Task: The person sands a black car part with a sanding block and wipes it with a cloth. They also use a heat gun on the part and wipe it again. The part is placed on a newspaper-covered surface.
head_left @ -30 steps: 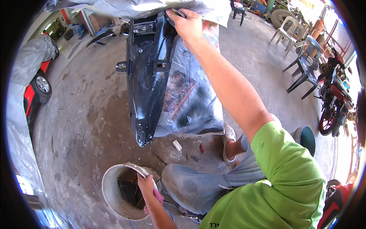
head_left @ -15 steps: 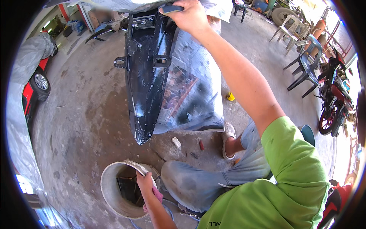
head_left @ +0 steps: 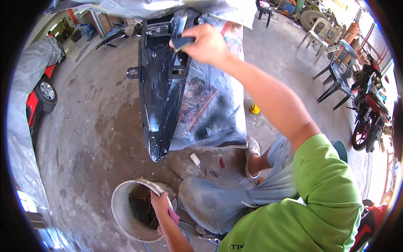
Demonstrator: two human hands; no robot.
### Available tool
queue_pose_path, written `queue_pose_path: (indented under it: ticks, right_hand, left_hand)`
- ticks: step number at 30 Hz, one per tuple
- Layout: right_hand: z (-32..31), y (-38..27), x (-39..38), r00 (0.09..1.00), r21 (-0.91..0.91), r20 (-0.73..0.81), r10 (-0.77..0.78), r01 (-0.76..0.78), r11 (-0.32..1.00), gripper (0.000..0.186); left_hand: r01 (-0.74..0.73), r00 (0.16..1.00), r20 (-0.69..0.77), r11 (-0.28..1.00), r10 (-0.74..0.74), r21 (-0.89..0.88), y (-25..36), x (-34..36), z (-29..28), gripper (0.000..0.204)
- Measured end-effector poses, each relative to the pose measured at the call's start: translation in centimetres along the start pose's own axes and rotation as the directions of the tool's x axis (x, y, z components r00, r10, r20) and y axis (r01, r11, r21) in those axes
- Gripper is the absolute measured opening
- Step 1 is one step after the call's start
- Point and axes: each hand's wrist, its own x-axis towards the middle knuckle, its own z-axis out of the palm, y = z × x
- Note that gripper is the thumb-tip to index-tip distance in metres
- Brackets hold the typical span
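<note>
A long black plastic panel, speckled with white drops, lies on a support covered in printed paper. My right hand is over the panel's upper part, closed around a thin dark sanding pad. Below, my left hand grips the rim of a white bucket, with a pink cloth under it, partly hidden. Dark pieces sit inside the bucket.
A covered red car stands at left. Chairs and a motorcycle line the right, with a tyre behind. A yellow container, small white and red items lie on the floor near my foot.
My right hand, holding the pad, has moved from the panel's top end down along it toward me, uncovering the top corner. My left hand stays on the bucket rim.
</note>
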Motion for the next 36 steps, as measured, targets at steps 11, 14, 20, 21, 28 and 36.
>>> queue_pose_path:
  ticks: [11,14,20,21,28,36]
  right_hand:
    - [-1.3,0.0,1.4,0.994,-0.054,0.014,0.109,-0.108,0.993,0.038]
    - [-0.6,2.4,2.7,0.974,0.312,-0.042,0.225,-0.201,0.929,0.037]
    - [-2.2,4.6,4.9,0.989,0.124,-0.065,0.136,-0.128,0.984,0.043]
    - [-1.5,4.9,4.7,0.988,0.18,-0.077,0.13,-0.115,0.977,0.043]
    - [-1.5,4.6,4.5,0.991,0.167,-0.05,0.123,-0.113,0.979,0.044]
    - [-4.5,-2.8,2.1,0.947,0.219,0.321,0.02,-0.094,0.971,0.048]
  left_hand:
    - [-0.006,1.0,-0.008,1.0,0.006,-0.01,0.5,-0.3,0.1,0.074]
    - [0.007,1.0,0.006,1.0,-0.007,-0.016,0.7,-0.4,0.6,0.074]
    - [-0.001,1.0,0.016,1.0,0.0,0.027,0.5,-0.1,0.7,0.074]
    - [-0.005,1.0,0.017,1.0,0.004,0.03,0.3,0.0,0.9,0.074]
    - [-0.035,0.999,-0.002,0.995,0.035,0.098,-0.7,0.1,1.0,0.075]
    - [-0.034,0.998,-0.048,0.996,0.038,0.087,-0.1,-0.2,0.0,0.076]
